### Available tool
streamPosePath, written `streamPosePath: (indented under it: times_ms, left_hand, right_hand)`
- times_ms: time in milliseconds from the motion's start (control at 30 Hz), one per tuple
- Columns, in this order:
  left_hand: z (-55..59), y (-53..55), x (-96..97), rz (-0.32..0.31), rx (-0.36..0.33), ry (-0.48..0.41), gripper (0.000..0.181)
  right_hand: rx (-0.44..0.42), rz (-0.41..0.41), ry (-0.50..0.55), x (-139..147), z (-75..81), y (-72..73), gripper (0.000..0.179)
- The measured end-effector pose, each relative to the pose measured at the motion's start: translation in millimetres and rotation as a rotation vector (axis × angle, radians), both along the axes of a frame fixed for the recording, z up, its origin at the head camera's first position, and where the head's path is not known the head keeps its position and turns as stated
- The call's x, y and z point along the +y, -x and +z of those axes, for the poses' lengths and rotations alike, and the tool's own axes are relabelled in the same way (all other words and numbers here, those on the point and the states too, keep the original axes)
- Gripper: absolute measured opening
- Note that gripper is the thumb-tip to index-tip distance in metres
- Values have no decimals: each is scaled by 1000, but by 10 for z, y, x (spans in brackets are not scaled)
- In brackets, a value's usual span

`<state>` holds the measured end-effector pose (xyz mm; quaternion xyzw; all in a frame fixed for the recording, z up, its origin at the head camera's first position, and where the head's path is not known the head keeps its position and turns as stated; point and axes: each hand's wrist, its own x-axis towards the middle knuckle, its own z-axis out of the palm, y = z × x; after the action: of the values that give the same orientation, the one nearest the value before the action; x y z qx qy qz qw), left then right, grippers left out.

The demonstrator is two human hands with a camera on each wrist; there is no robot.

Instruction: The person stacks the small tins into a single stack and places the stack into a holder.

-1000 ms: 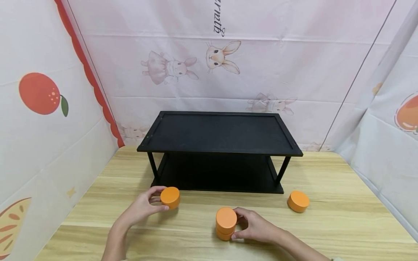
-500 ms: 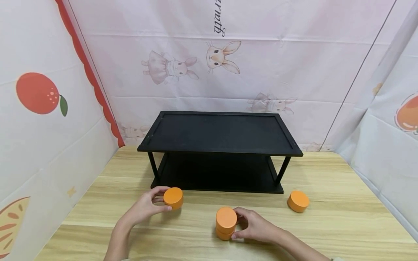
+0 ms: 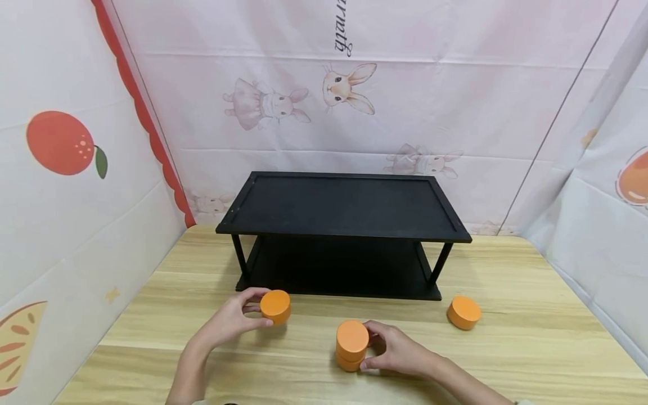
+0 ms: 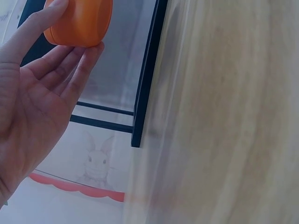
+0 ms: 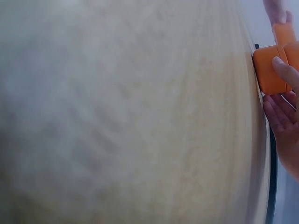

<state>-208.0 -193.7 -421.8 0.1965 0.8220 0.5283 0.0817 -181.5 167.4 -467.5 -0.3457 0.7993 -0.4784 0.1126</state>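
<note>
Thumb and fingers of my left hand (image 3: 233, 319) pinch an orange round block (image 3: 275, 306) by its sides, in front of the black shelf. In the left wrist view this block (image 4: 81, 23) sits between the thumb and fingertips, raised off the wood. My right hand (image 3: 397, 350) grips a stack of two similar blocks from its right side, thumb in front and fingers behind. The upper block (image 3: 352, 336) rests squarely on the lower block (image 3: 349, 363). In the right wrist view the thumb lies on the lower block (image 5: 267, 72), near the seam.
A black two-tier shelf (image 3: 344, 205) stands behind both hands, against a printed cloth backdrop (image 3: 202, 101). Another orange round block (image 3: 464, 313) lies on the wooden table (image 3: 516, 337) at the right. White cloth hangs along both sides.
My left hand has moved a little to the right with its block, closer to the stack. The right hand and the stack have stayed in place.
</note>
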Motion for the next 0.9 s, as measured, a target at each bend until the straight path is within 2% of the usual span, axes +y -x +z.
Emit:
streamPosePath:
  times_ms: [500,900]
  left_hand:
    - [40,-12,91,-36,8,-2,64]
    - [30,-30,192,-40,26,35,61]
  right_hand:
    - [-8,-15,-19,-8,1,3,48]
    - [-2,-6,-14,-3,0,4,50]
